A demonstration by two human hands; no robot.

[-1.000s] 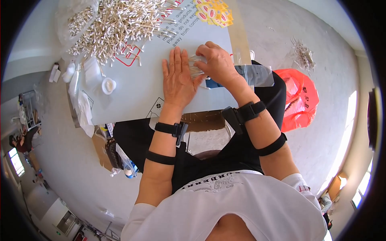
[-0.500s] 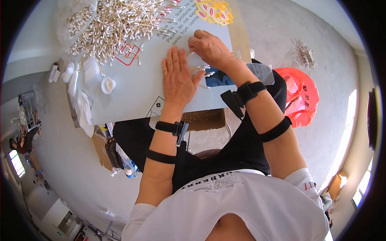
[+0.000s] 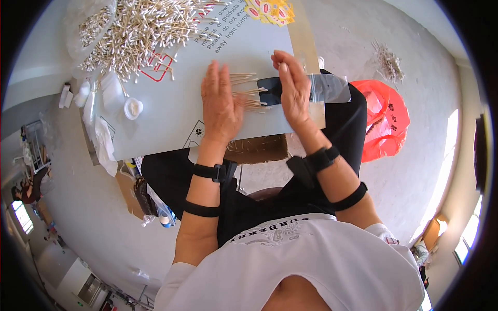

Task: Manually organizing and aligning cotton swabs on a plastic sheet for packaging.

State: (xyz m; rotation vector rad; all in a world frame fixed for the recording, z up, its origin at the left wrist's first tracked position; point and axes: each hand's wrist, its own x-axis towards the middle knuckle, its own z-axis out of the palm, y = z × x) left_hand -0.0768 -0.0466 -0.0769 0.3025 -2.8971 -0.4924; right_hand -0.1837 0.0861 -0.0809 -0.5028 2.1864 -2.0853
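Several cotton swabs (image 3: pixel 250 92) lie in a loose row on the grey table, their white tips pointing right. My left hand (image 3: pixel 222 106), slightly blurred, is open with outstretched fingers over the left ends of the swabs. To their right, a small dark pouch with a clear plastic end (image 3: pixel 328 88) reaches past the table edge; swab tips touch or overlap its dark part. Across that pouch stands my right hand (image 3: pixel 294 90), turned on edge, its fingers loosely apart and nothing visible in them. It hides the pouch's middle.
A big pile of cotton swabs (image 3: pixel 142 33) with plastic film fills the far left. Yellow packets (image 3: pixel 271 11) lie at the far edge. A small round white tub (image 3: pixel 133 108) stands left. Below the table is a cardboard box (image 3: pixel 259 149); a red plastic bag (image 3: pixel 386 122) sits right.
My right hand has moved right and down, from beside the left fingertips to over the pouch. More of the swab row shows. My left hand has shifted slightly left.
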